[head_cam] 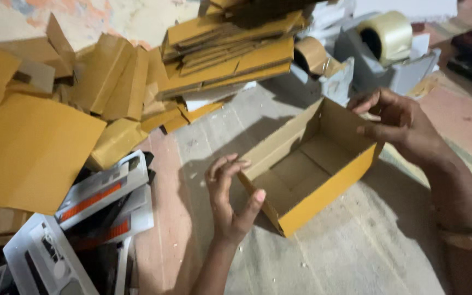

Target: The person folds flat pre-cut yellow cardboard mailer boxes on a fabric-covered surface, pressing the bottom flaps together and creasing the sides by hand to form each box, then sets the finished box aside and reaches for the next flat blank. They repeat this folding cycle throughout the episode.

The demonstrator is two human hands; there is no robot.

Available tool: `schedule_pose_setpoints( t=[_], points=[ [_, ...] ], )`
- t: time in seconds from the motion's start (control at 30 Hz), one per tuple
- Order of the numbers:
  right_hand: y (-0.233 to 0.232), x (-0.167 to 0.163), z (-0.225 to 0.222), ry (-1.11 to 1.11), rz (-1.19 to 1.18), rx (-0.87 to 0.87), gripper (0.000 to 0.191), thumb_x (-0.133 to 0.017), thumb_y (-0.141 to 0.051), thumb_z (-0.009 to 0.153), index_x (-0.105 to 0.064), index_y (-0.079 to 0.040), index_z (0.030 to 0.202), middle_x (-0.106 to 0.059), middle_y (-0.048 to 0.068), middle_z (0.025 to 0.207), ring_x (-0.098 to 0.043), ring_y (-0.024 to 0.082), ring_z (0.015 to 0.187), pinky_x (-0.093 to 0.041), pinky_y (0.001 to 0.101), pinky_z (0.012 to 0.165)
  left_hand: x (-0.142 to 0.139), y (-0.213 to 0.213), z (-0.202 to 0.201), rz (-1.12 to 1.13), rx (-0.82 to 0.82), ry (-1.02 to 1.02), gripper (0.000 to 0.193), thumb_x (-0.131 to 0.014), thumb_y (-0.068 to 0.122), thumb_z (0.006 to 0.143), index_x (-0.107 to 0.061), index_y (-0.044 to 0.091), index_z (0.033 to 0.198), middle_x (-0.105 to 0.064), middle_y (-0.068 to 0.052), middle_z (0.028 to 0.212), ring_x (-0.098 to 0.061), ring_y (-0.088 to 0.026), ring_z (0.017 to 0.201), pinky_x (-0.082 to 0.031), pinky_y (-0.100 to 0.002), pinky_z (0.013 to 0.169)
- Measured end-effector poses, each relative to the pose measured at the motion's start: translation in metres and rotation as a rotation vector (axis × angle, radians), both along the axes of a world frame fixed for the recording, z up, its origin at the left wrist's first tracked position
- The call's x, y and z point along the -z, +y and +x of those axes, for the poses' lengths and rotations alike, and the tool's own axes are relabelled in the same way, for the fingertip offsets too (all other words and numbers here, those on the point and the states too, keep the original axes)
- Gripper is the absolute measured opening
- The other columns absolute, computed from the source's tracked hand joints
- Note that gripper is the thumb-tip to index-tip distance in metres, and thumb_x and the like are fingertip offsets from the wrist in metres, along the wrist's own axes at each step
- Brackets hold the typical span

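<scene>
Head view shows an open yellow cardboard box (312, 164), brown inside and empty, lying on the floor (356, 251) between the two hands. Its long axis goes from about 7 o'clock, the near corner, to about 1 o'clock, the far corner.

The left hand (229, 199) is at the box's near left end, at 9 o'clock from its middle. Its fingers (222, 166) are spread and curved, and the thumb touches or almost touches the near short wall; it does not clamp anything.

The right hand (397, 123) is at the far right end, at 2 o'clock from the middle. Its fingers (368, 130) are bent around the top edge of the far wall and seem to pinch this edge. This hand has the firmer contact.

Flat yellow cardboard sheets (28, 147) lie at 9 o'clock, a stack of folded cardboard (230, 49) at 12 o'clock, and tape rolls on grey holders (389, 38) at 1 o'clock.
</scene>
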State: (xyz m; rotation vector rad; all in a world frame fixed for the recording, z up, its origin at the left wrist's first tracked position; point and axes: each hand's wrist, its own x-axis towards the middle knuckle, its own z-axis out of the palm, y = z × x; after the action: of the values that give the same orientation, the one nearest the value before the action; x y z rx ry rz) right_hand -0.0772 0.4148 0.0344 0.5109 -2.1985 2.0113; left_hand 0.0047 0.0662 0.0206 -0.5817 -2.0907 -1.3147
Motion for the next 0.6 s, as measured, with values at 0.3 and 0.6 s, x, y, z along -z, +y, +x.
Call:
schedule_pose_setpoints(
  t=[0.3,0.6],
  points=[
    [-0.01,-0.019,0.009,-0.059,0.058,-0.072,0.03,-0.068,0.0,0.081,-0.066,-0.008,0.109,-0.065,0.005,0.128,-0.063,0.015,0.115,-0.053,0.0331,0.093,-0.017,-0.016,-0.011,-0.065,0.08,-0.167,0.073,-0.077,0.042,0.081,-0.057,0.006,0.141,-0.061,-0.014,0.142,-0.052,-0.029,0.137,-0.039,-0.044,0.118],
    [-0.012,-0.025,0.014,-0.024,0.056,-0.159,0.023,-0.067,-0.009,0.088,-0.072,-0.006,0.111,-0.07,0.005,0.127,-0.063,0.015,0.119,-0.049,0.0338,0.103,-0.016,0.006,-0.008,0.059,0.2,-0.246,0.085,-0.079,0.045,0.086,-0.047,0.007,0.154,-0.052,-0.017,0.156,-0.045,-0.031,0.15,-0.033,-0.046,0.126]
  ],
)
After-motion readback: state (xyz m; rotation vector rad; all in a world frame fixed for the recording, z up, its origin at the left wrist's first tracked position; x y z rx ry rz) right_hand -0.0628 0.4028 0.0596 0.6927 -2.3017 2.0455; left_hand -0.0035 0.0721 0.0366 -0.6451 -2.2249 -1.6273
